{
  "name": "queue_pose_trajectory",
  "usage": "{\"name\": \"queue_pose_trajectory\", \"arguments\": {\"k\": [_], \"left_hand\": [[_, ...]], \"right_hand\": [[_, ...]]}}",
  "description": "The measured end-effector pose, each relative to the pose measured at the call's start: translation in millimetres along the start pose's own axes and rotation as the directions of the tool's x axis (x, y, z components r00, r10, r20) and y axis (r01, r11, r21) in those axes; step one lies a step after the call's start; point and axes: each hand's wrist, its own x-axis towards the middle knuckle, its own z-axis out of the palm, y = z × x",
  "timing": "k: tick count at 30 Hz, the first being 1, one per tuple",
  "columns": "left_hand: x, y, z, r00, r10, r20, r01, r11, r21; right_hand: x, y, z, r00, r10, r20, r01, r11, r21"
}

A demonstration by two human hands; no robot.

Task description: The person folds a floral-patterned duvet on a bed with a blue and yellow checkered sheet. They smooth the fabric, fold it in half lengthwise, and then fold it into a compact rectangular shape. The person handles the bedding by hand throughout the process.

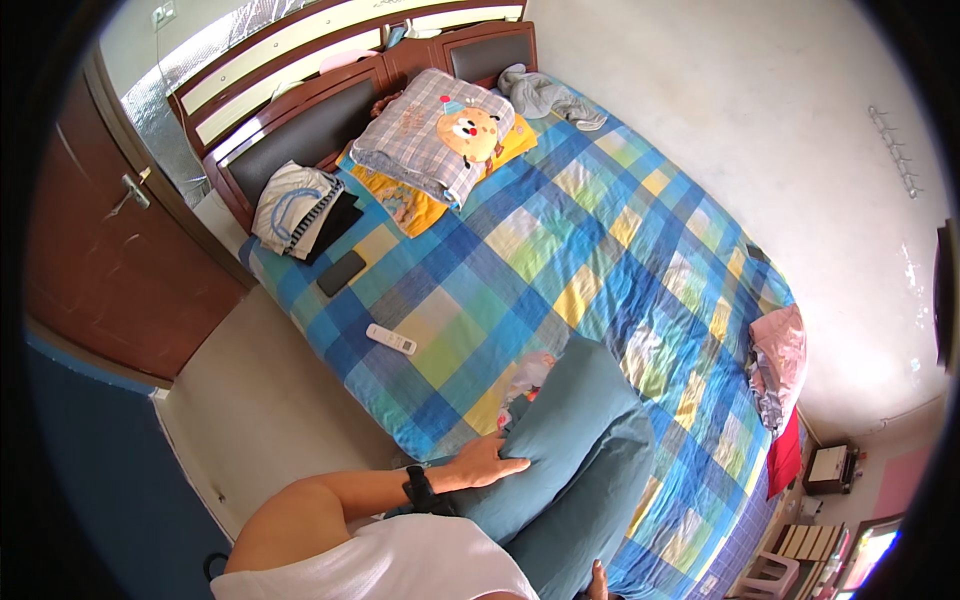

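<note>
My left hand (484, 461), with a black watch (420, 487) at the wrist, rests on the bent leg of my teal trousers (570, 420). Its thumb points to the right, and its other fingers are partly hidden at the leg's edge. Just beyond them a small patterned cloth (529, 375) lies on the checked bedspread (450, 300), partly covered by my knee. My right hand cannot be made out; a bit of bare skin (598, 581) shows at the bottom edge, too little to tell a foot from fingers. Farther up lie a white remote control (391, 339) and a dark phone (341, 273).
Folded clothes (296, 210) and a plaid pillow (442, 135) on yellow fabric (420, 214) lie near the wooden headboard (315, 112). Grey cloth (544, 94) is at the far corner, pink cloth (780, 352) at the right edge. A brown door (112, 225) stands left.
</note>
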Motion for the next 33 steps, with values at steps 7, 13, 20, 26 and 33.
{"name": "queue_pose_trajectory", "arguments": {"k": [7, 13, 20, 26, 33], "left_hand": [[5, 6, -55, 0.957, 0.15, -0.249, -0.171, 0.983, -0.066], [47, 36, -142, 0.927, 0.22, -0.305, -0.284, 0.941, -0.184], [73, 86, -318, 0.746, 0.516, -0.421, -0.627, 0.757, -0.183], [110, 145, -525, 0.609, 0.58, -0.542, -0.703, 0.711, -0.029], [213, 84, -798, 0.464, 0.417, -0.781, 0.087, 0.856, 0.509]], "right_hand": [[33, -52, 33, 0.92, -0.389, 0.05, 0.39, 0.921, -0.011], [47, -168, 87, 0.836, -0.54, 0.096, 0.537, 0.841, 0.061], [29, -324, 217, 0.693, -0.711, 0.123, 0.675, 0.698, 0.239], [-13, -492, 345, 0.683, -0.729, -0.051, 0.726, 0.67, 0.155], [24, -613, 479, 0.425, -0.875, 0.232, 0.8, 0.483, 0.357]]}}
